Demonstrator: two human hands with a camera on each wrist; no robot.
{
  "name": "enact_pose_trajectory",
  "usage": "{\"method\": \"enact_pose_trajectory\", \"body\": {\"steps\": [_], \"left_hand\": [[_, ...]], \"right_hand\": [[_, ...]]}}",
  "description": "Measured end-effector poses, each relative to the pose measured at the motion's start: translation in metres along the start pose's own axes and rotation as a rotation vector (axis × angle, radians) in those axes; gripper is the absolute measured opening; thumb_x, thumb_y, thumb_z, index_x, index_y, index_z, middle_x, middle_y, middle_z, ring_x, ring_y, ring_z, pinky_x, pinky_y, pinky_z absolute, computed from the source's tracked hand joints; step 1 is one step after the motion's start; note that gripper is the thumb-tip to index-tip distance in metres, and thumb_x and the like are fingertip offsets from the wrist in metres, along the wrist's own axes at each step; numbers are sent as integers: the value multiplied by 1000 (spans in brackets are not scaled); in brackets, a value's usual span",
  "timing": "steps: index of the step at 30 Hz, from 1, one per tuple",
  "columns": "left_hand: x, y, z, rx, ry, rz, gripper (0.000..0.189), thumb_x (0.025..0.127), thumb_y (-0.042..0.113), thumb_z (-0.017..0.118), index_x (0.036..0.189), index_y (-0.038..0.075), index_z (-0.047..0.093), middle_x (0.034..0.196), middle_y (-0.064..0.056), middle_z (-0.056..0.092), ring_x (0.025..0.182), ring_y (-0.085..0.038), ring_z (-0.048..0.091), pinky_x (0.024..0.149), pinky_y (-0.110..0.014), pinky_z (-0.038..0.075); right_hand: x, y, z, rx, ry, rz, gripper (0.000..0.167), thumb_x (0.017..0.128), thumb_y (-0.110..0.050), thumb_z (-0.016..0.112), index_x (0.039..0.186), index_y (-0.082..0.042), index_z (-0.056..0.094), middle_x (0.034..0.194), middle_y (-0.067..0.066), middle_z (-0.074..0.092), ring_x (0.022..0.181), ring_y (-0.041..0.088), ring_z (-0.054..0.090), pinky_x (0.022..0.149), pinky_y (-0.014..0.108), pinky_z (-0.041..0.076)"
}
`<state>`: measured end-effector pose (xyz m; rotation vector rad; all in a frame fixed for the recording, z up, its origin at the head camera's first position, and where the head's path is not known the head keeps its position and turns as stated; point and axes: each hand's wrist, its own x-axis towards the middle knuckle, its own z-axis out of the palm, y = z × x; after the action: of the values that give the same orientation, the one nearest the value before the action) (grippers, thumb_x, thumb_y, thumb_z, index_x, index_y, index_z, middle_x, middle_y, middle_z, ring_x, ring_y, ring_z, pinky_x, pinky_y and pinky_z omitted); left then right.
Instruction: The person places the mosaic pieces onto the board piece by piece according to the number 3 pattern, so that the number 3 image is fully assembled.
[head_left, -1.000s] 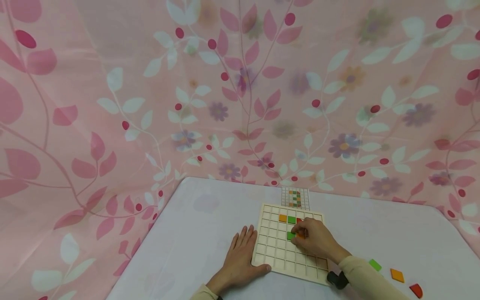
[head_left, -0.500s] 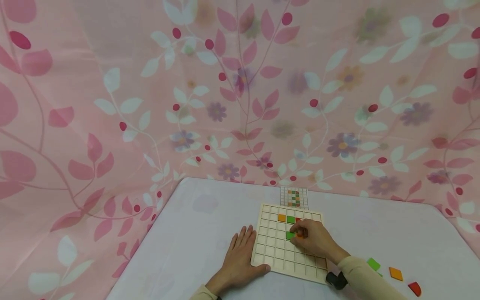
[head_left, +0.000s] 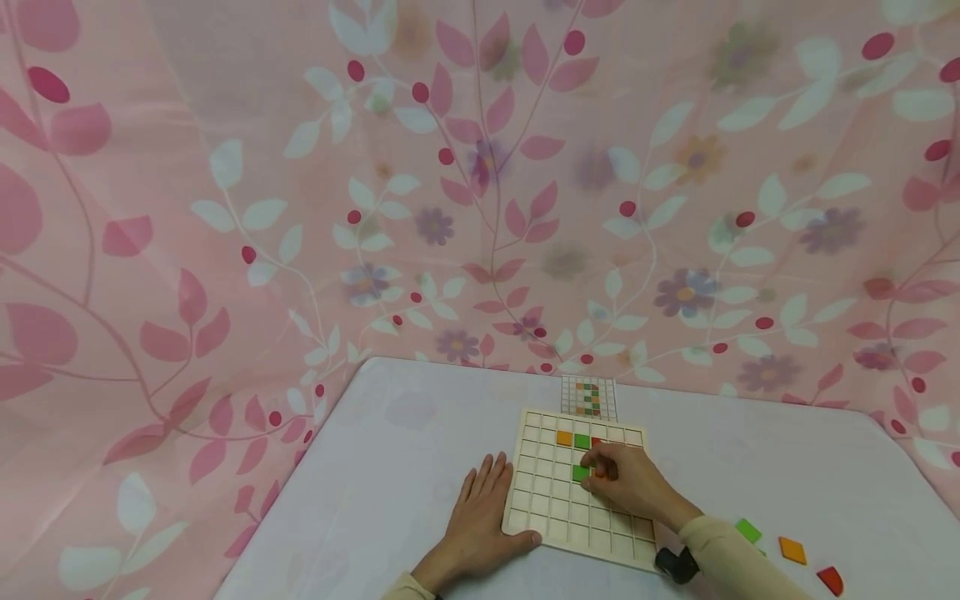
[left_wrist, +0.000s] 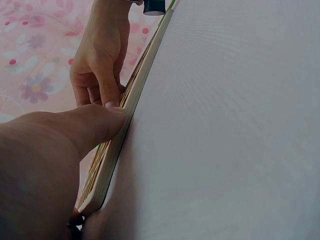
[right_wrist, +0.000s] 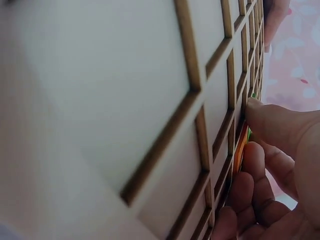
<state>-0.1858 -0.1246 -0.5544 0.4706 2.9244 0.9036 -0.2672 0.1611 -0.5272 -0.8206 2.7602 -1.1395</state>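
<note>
A light wooden grid board (head_left: pixel 543 504) lies on the table. My left hand (head_left: pixel 480 517) lies flat along its left side, fingers straight; its thumb (left_wrist: pixel 107 122) rests on the front edge. Over the board's middle, my right hand (head_left: pixel 630 479) has thumb and index fingertip at opposite edges of a green tile (head_left: pixel 581 473) set in a cell, pinching it. An orange tile (right_wrist: pixel 240 156) sits in the neighbouring cell, mostly hidden under the curled fingers. Farther up the board are an orange tile (head_left: pixel 564 438), a green tile (head_left: pixel 582 442) and a partly covered red piece (head_left: pixel 596 442).
Behind the board lies a pattern card (head_left: pixel 588 398) with a printed grid of coloured cells. On the right of the white table (head_left: pixel 420 417) lie a loose green tile (head_left: pixel 748 531), an orange tile (head_left: pixel 792 550) and a rounded red piece (head_left: pixel 830 580). A pink floral curtain (head_left: pixel 495 183) hangs behind.
The right hand has shifted very slightly over the tiles, covering more of the orange one beside the green tile. The left hand and the board stay put.
</note>
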Motion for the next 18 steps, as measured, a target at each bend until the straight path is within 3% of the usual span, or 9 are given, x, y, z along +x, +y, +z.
{"method": "enact_pose_trajectory", "body": {"steps": [8,18], "left_hand": [[1,-2,1,-3,-19,-14,111,87,71,69,167,4,29,178,-13,21,167,-34,12,132,-62,10],[1,-1,0,0,-29,-27,112,87,71,70,167,5,28,178,-12,20,167,-32,11,132,-62,10]], "right_hand": [[-6,0,-9,42,2,-6,23,94,-21,83,112,-8,76,87,-6,66,72,0,56,64,21,51],[-26,9,-33,-56,48,70,17,92,-20,84,105,-13,77,86,-7,63,74,1,52,63,21,48]]}}
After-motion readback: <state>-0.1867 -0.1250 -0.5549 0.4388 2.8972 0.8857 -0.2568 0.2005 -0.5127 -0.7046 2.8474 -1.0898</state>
